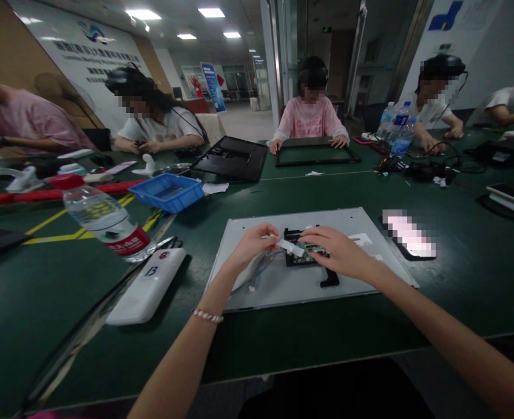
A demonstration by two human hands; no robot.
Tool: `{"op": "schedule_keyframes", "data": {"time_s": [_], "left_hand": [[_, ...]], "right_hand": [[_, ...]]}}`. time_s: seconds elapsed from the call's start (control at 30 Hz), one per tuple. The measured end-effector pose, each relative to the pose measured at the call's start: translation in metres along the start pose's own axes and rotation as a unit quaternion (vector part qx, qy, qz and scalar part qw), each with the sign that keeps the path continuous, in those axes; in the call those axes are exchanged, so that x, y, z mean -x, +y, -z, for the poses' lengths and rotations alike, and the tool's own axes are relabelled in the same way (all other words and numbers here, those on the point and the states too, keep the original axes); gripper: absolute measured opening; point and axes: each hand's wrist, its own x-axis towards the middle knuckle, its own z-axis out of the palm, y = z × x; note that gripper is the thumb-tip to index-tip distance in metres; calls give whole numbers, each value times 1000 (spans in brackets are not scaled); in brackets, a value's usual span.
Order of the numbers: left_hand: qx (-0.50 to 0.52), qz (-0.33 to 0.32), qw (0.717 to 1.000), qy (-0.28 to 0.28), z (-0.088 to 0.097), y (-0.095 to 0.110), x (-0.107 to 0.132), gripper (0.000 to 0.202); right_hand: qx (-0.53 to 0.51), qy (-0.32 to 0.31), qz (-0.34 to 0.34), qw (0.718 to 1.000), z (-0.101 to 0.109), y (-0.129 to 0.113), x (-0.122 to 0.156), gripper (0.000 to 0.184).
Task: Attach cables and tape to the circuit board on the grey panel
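A flat grey metal panel [278, 291] lies on the green table before me. On its middle sits a black bracket with a green circuit board [311, 251]. My left hand [259, 244] pinches one end of a whitish flat strip [292, 247], perhaps a ribbon cable or tape, which reaches over the board. Thin grey wires [261, 267] run below that hand across the panel. Over the right part of the board is my right hand [338, 250], fingers curved and apart, fingertips close to the board; contact is unclear. A black hooked piece [329, 278] juts out under my right wrist.
Left of the panel lie a white power bank [150, 288] and a water bottle [109, 221] with a red label. A blue tray [167, 192] stands behind them. A phone [409, 234] lies to the right. Across the table a person holds a black frame [318, 163].
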Motion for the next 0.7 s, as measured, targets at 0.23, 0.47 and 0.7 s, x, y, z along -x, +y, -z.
{"op": "schedule_keyframes", "data": {"time_s": [0.23, 0.47, 0.7], "left_hand": [[10, 1, 1000, -2, 3, 1, 2, 16], [-8, 10, 999, -30, 16, 4, 5, 15], [-89, 51, 993, -55, 38, 2, 10, 22]], "right_hand": [[5, -28, 17, 999, -14, -4, -15, 36], [27, -21, 41, 999, -22, -13, -23, 21], [118, -41, 117, 985, -43, -29, -28, 19]]}}
